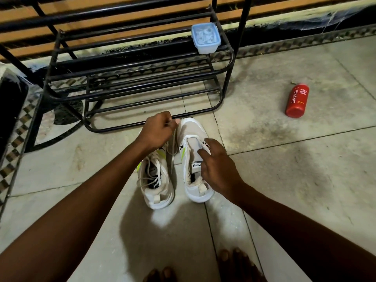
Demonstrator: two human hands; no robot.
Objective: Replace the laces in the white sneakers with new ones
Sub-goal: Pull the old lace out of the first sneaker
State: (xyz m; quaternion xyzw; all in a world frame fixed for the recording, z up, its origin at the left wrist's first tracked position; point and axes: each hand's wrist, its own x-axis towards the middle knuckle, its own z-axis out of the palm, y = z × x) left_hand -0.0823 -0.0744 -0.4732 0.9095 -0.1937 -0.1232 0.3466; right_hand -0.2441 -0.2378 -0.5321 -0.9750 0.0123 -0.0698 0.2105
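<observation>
Two white sneakers stand side by side on the floor, toes pointing away from me. The left sneaker [156, 180] has loose off-white laces lying over its opening. The right sneaker [193, 139] shows a bare tongue with no lace across it. My left hand [157, 130] is raised above the toes and pinches an off-white lace [173, 147] that hangs down between the shoes. My right hand [217, 165] rests on the right sneaker's tongue and collar with fingers spread.
A black metal shoe rack [130, 82] stands just beyond the shoes. A lidded clear plastic box [205, 37] with white contents sits on its top right corner. A red bottle [297, 100] lies on the tiled floor to the right. My bare toes [234, 261] show at the bottom.
</observation>
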